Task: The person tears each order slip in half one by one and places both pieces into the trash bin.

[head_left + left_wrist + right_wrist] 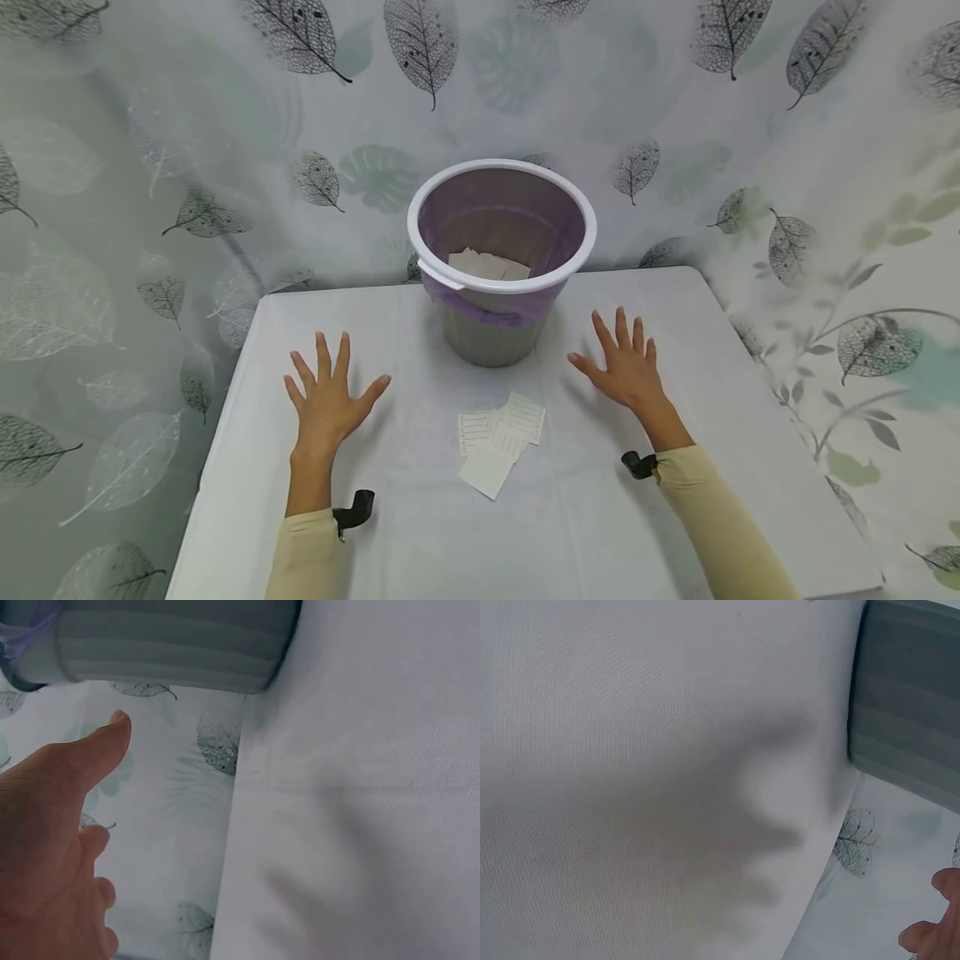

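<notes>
Left hand [327,408] and right hand [626,367] empty, fingers spread wide. Cards [487,468] lie between them, near side of the bin [491,340] — for easy reach, I guess. White rim [504,286] probably pins the purple liner [517,317] — stops it slipping.

leaf-printed sheeting [480,100] hangs behind and beside a white-covered table [577,517].

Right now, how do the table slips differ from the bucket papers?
Place: table slips lie on the table; bucket papers sit inside the bucket.
Look: some table slips show printed lines; no print can be made out on the bucket papers.
View: table slips are unobstructed; the bucket's front partly hides the bucket papers.
Shared: both pale, overlapping.
</notes>
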`<state>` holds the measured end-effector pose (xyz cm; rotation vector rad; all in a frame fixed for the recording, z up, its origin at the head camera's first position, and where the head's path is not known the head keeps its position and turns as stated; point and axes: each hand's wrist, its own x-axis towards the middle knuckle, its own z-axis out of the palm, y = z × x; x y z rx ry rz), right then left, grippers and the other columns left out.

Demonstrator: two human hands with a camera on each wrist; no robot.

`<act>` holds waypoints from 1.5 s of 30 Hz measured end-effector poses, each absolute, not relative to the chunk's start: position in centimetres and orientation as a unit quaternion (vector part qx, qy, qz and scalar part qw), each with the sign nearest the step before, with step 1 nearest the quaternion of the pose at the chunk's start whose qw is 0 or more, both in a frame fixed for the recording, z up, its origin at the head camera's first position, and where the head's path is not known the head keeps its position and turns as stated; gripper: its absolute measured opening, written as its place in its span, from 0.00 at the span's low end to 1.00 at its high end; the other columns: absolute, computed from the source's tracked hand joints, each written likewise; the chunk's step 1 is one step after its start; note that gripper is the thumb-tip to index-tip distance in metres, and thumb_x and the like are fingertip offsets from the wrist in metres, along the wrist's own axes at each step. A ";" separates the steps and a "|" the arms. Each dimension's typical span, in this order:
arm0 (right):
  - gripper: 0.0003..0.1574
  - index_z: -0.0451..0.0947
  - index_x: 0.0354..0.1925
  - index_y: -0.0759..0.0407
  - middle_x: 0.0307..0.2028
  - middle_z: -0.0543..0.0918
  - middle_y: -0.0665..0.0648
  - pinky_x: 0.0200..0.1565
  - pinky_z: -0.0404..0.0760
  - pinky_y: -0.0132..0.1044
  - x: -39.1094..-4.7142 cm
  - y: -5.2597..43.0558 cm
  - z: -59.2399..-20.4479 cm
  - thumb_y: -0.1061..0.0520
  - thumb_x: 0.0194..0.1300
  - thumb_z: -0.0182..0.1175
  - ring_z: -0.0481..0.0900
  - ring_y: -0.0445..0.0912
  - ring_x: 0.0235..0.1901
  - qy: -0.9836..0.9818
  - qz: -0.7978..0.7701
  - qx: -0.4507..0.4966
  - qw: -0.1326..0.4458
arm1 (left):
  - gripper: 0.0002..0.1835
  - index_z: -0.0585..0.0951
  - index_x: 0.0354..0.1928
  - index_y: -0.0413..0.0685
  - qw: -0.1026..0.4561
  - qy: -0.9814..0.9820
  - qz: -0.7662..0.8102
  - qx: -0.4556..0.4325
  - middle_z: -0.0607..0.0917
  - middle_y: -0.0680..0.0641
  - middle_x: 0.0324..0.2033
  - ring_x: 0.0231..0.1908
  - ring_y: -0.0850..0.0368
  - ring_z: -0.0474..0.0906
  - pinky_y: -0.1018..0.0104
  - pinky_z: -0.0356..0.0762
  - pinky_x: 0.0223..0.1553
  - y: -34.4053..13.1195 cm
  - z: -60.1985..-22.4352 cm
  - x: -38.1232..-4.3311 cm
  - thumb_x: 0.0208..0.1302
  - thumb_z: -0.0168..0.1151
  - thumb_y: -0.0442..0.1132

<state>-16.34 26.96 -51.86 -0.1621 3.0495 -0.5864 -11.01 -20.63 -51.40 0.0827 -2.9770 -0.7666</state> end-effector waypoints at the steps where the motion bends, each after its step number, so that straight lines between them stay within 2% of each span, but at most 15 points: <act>1: 0.61 0.42 0.85 0.47 0.81 0.31 0.65 0.69 0.33 0.74 -16.3 26.8 -51.9 0.20 0.70 0.49 0.22 0.66 0.77 0.980 -0.189 -0.053 0.017 | 0.57 0.44 0.85 0.55 0.033 -0.968 -0.248 0.026 0.32 0.39 0.81 0.74 0.33 0.12 0.25 0.18 0.66 -20.5 -51.5 -11.0 0.66 0.60 0.72; 8: 0.62 0.43 0.85 0.46 0.82 0.34 0.65 0.70 0.35 0.73 -16.0 25.9 -52.5 0.18 0.69 0.49 0.24 0.65 0.78 0.981 -0.182 -0.065 0.025 | 0.59 0.45 0.85 0.52 0.024 -0.969 -0.244 0.019 0.33 0.40 0.82 0.75 0.34 0.14 0.27 0.20 0.67 -19.4 -52.0 -11.0 0.65 0.59 0.74; 17: 0.61 0.48 0.84 0.47 0.82 0.40 0.65 0.70 0.38 0.72 -15.3 24.0 -52.8 0.20 0.68 0.54 0.33 0.69 0.78 0.980 -0.176 -0.087 0.025 | 0.62 0.48 0.85 0.52 0.021 -0.969 -0.245 -0.008 0.36 0.41 0.82 0.76 0.34 0.18 0.28 0.20 0.68 -17.9 -53.1 -10.7 0.61 0.64 0.75; 24: 0.59 0.50 0.84 0.49 0.82 0.40 0.65 0.71 0.41 0.71 -14.6 22.5 -53.6 0.22 0.69 0.54 0.34 0.69 0.78 0.979 -0.164 -0.114 0.043 | 0.63 0.52 0.84 0.49 0.019 -0.969 -0.245 -0.036 0.41 0.40 0.82 0.77 0.30 0.28 0.30 0.23 0.70 -16.2 -54.1 -10.4 0.57 0.70 0.72; 29: 0.58 0.52 0.83 0.49 0.82 0.43 0.65 0.71 0.43 0.71 -14.2 21.5 -54.1 0.23 0.70 0.55 0.37 0.69 0.78 0.978 -0.159 -0.128 0.044 | 0.61 0.54 0.83 0.47 0.019 -0.966 -0.253 -0.049 0.45 0.39 0.81 0.78 0.31 0.32 0.33 0.26 0.72 -15.1 -54.5 -10.2 0.57 0.71 0.70; 33: 0.57 0.55 0.82 0.51 0.81 0.47 0.66 0.70 0.47 0.71 -13.7 20.7 -54.4 0.25 0.69 0.58 0.41 0.70 0.78 0.976 -0.163 -0.137 0.036 | 0.59 0.56 0.82 0.45 0.024 -0.963 -0.262 -0.059 0.49 0.37 0.81 0.78 0.30 0.37 0.33 0.30 0.73 -14.3 -54.8 -10.1 0.59 0.72 0.68; 40: 0.56 0.59 0.81 0.53 0.78 0.56 0.70 0.65 0.61 0.72 -12.9 19.7 -55.1 0.28 0.68 0.63 0.54 0.70 0.74 0.971 -0.186 -0.147 0.033 | 0.52 0.65 0.77 0.38 0.043 -0.956 -0.277 -0.087 0.60 0.32 0.77 0.77 0.31 0.48 0.39 0.41 0.75 -12.9 -55.4 -9.7 0.60 0.75 0.61; 45: 0.54 0.61 0.80 0.53 0.75 0.61 0.71 0.62 0.66 0.70 -12.5 19.2 -55.6 0.29 0.68 0.64 0.59 0.68 0.71 0.971 -0.180 -0.152 0.032 | 0.48 0.69 0.74 0.36 0.058 -0.949 -0.288 -0.113 0.66 0.30 0.73 0.75 0.30 0.55 0.40 0.48 0.74 -11.9 -56.0 -9.4 0.61 0.76 0.57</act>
